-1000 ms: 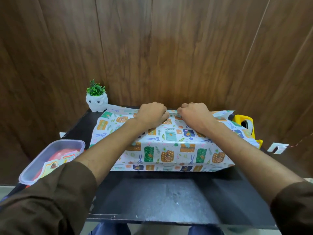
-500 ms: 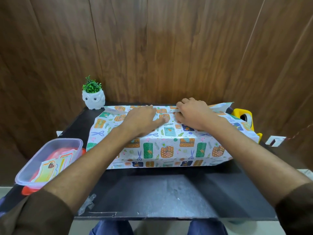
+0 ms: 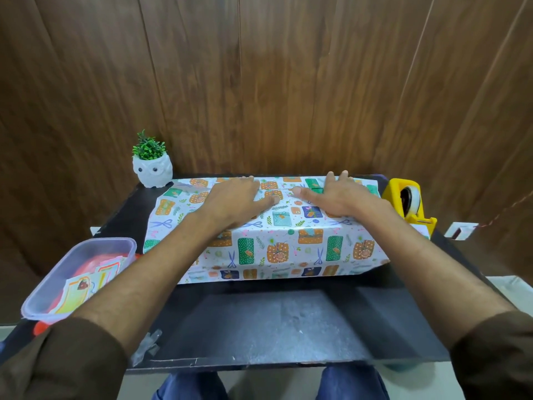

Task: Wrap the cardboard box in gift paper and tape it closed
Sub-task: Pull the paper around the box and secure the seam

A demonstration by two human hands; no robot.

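The box lies across the middle of the black table (image 3: 259,321), fully covered by white gift paper (image 3: 288,249) printed with presents and scissors; no cardboard shows. My left hand (image 3: 235,202) lies flat on the top of the wrapped box, fingers straight, left of centre. My right hand (image 3: 336,196) lies flat beside it, right of centre, with its fingers reaching the far edge. The thumbs point at each other over the paper seam. A yellow tape dispenser (image 3: 409,204) stands just right of the box.
A white owl pot with a green plant (image 3: 151,166) stands at the back left. A clear plastic tub (image 3: 78,278) holding coloured cards sits at the front left. Bits of tape (image 3: 147,343) stick to the table's front edge. A wooden wall rises close behind.
Both hands have uncurled from pinching the paper's edges at the top and now press flat, sliding apart along the box. The raised paper flap on the right has been laid down.
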